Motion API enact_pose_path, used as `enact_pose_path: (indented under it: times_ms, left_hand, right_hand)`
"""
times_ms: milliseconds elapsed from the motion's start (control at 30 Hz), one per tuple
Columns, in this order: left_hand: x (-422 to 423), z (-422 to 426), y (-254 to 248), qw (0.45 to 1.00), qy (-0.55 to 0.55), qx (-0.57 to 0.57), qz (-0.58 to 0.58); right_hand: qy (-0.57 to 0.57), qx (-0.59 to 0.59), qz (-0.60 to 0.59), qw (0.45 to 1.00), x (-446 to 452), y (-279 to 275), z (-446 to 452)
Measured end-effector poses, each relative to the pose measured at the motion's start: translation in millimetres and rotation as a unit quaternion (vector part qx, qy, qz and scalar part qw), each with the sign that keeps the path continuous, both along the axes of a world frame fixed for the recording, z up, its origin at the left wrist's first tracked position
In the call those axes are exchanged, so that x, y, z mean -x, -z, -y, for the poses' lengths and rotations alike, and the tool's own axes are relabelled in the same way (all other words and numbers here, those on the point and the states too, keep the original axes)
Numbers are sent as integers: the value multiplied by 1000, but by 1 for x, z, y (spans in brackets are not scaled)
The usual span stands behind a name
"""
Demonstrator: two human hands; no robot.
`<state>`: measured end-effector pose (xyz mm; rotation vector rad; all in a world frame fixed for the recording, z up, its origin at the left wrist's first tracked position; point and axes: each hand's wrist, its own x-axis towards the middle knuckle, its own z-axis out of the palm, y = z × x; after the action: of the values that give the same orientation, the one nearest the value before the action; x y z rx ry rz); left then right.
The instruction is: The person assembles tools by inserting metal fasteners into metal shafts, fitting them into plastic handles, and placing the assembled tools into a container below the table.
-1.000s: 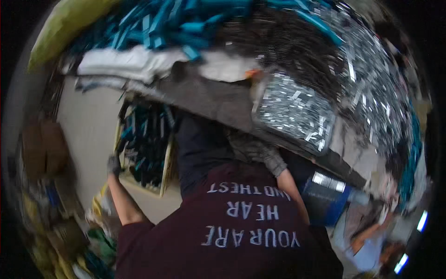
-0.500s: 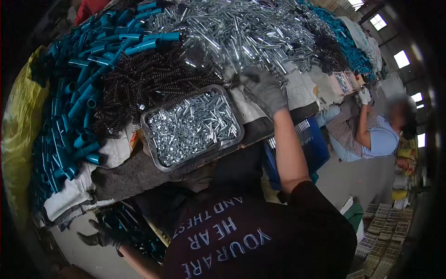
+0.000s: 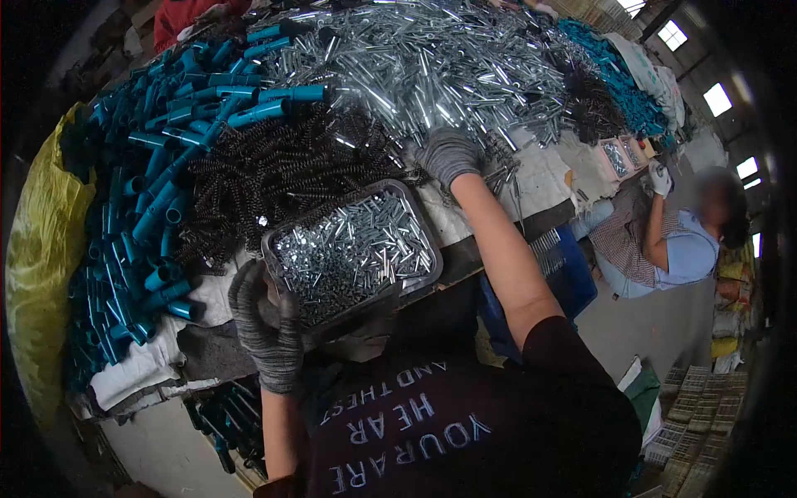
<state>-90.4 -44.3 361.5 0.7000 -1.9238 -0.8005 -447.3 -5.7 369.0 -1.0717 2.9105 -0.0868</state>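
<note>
My left hand (image 3: 270, 336), in a grey knit glove, is at the left edge of a clear plastic tub (image 3: 437, 264). Its thumb and fingers are apart, with nothing seen between them. Inside the tub lie small silver pins and short metal pieces (image 3: 365, 241). My right hand (image 3: 451, 156), gloved too, is at the near edge of a big heap of silver metal tubes (image 3: 415, 66). Its fingers curl down there, and their tips are hidden, so what they hold cannot be made out. Dark coil springs (image 3: 274, 166) lie between the tub and the heap.
Teal tubes (image 3: 158, 207) are piled at the left beside a yellow sack (image 3: 41, 257). A blue crate (image 3: 573, 274) stands below the table edge. At the right sits a co-worker (image 3: 685, 245), near small pink boxes (image 3: 616, 159). A person's red sleeve (image 3: 178, 17) shows at the far side.
My left hand has come up from below the table to the tub's left edge. My right hand has shifted slightly left and its fingers look more curled.
</note>
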Motion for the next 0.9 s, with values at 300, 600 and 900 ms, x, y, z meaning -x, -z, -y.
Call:
enact_pose_path:
  times_ms: [300,600,900]
  left_hand:
    - [16,10,-14,996,-1,32,81]
    - [28,15,1,984,-9,84,158]
    - [-37,23,84,969,-40,-238,-61]
  right_hand:
    - [-74,150,20,986,-58,-55,-20]
    - [-383,89,403,827,-98,-84,1]
    - [-175,107,32,978,66,11,119]
